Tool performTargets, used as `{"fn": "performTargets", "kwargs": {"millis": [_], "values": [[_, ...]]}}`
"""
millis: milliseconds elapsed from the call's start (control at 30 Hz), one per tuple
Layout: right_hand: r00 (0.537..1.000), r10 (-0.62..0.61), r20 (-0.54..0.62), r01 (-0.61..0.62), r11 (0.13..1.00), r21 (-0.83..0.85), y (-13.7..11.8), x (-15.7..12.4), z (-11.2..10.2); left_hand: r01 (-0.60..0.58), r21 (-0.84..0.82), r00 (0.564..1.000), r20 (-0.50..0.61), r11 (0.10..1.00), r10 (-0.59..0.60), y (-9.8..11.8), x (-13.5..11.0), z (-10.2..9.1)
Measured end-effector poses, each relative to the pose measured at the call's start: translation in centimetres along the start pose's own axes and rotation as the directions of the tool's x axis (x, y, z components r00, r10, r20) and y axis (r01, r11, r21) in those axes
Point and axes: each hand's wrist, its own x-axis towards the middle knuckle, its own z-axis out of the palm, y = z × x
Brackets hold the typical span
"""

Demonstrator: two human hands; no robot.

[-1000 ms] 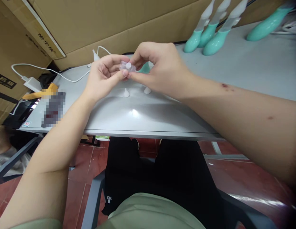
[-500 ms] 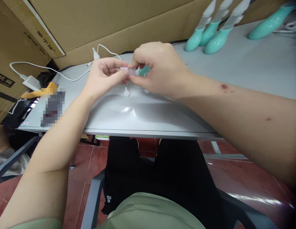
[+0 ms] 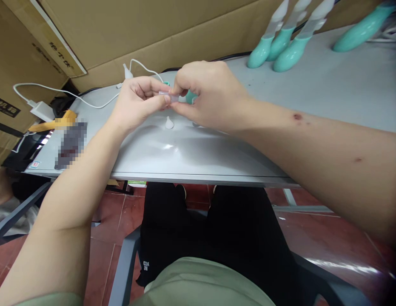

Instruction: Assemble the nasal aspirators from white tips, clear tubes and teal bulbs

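Note:
My left hand and my right hand meet above the grey table, both pinching a small clear plastic piece between fingertips. The fingers of both hands are curled closed around it. A teal part shows just behind my right fingers, mostly hidden. A small white cone-shaped cap stands on the table right below the hands.
Several teal and white bottle-shaped items stand at the back right, with another further right. A white cable and charger lie at the left beside a blurred dark object. Cardboard boxes rise behind the table.
The clear piece has turned in my fingers from showing its round end to lying edge-on. My right hand has closed in a little over it and now covers a second white cap.

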Motion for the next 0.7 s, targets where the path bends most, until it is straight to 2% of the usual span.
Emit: {"fn": "performTargets", "kwargs": {"millis": [100, 200, 367, 467, 567, 700], "values": [[1.000, -0.024, 0.013, 0.024, 1.000, 0.017, 0.2, -0.1, -0.1, -0.009, 0.000, 1.000, -0.008, 1.000, 0.009, 0.0, 0.1, 0.0], [1.000, 0.010, -0.006, -0.010, 1.000, 0.028, 0.9, 0.3, 0.4, 0.009, 0.040, 0.999, -0.036, 0.999, -0.007, -0.3, 0.3, 0.0], [0.995, 0.089, -0.037, -0.081, 0.979, 0.184, 1.7, 1.1, 1.5, 0.011, 0.117, 0.999, -0.034, 0.993, -0.007, -1.0, 0.5, 0.0], [0.996, 0.077, -0.052, -0.063, 0.973, 0.222, 1.6, 0.7, 1.1, -0.014, 0.133, 1.000, -0.026, 0.991, 0.017, -1.3, 0.5, -0.2], [0.994, 0.035, -0.099, -0.015, 0.980, 0.199, 1.4, 0.0, 0.1, -0.082, 0.162, 0.995, -0.038, 0.983, 0.089, -1.3, 0.4, -1.2], [0.986, -0.034, -0.161, 0.061, 0.984, 0.170, 1.5, -0.6, -0.9, -0.137, 0.225, 0.989, -0.019, 0.965, 0.145, -1.6, 1.1, -3.7]]}}
